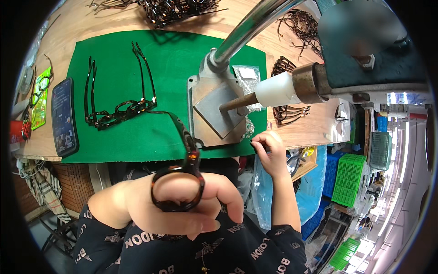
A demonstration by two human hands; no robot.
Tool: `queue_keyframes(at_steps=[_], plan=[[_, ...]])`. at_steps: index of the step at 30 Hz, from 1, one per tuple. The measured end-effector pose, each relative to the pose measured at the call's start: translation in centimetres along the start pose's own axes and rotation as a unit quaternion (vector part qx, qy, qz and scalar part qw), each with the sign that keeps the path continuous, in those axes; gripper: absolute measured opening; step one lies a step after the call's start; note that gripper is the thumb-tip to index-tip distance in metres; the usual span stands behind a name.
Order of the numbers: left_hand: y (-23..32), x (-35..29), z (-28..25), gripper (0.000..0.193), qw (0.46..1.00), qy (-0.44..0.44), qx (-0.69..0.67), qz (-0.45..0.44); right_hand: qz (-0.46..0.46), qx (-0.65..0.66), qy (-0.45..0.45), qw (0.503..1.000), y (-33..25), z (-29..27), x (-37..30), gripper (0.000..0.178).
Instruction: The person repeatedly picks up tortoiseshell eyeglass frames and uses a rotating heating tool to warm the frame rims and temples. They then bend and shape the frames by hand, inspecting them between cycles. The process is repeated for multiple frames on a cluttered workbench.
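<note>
My left hand, close in front of my chest, grips a dark tortoiseshell eyeglass frame. One round rim is toward me, and a temple arm stretches up over the mat; my fingers hide the rest. My right hand is by the mat's right front edge, thumb and index finger pinched on a small dark thing I cannot make out. Between and beyond my hands stands a bench press: a square metal plate on its base, with a metal rod in a white sleeve reaching over it.
On the green mat lie more tortoiseshell frames, left of the press. A phone rests at the left edge. Piled frames sit at the back, loose temple arms at right. Below hangs a blue plastic bag.
</note>
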State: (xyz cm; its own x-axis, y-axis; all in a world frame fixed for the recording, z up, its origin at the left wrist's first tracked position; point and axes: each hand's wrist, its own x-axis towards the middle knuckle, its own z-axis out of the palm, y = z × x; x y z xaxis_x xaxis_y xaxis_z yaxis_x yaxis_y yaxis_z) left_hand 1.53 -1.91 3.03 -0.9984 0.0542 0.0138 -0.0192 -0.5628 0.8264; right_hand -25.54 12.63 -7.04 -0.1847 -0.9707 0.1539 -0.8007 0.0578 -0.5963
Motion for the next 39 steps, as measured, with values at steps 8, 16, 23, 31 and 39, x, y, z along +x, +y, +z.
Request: queue_keyframes(at_steps=[8, 16, 23, 31, 39], plan=[[-1.3, 1.2, 0.4, 0.025, 0.998, 0.046, -0.014, -0.046, -0.028, -0.038, -0.025, 0.999, -1.3, -0.2, 1.1, 0.010], [-2.3, 2.0, 0.3, 0.024, 0.993, 0.037, -0.075, -0.080, -0.032, -0.066, -0.063, 0.995, -3.8, -0.9, 1.9, 0.011], [-3.0, 1.9, 1.0, 0.019, 0.995, 0.000, -0.044, -0.086, -0.167, 0.256, 0.011, 0.952, -11.8, -1.0, 4.2, 0.008], [-3.2, 1.8, 1.0, 0.016, 0.995, -0.002, -0.046, -0.084, -0.223, 0.229, 0.003, 0.947, -12.1, -1.1, 4.9, 0.009], [-3.0, 1.9, 0.8, 0.016, 0.995, -0.007, -0.047, -0.084, -0.173, 0.274, -0.005, 0.946, -12.2, -1.2, 4.9, 0.010]])
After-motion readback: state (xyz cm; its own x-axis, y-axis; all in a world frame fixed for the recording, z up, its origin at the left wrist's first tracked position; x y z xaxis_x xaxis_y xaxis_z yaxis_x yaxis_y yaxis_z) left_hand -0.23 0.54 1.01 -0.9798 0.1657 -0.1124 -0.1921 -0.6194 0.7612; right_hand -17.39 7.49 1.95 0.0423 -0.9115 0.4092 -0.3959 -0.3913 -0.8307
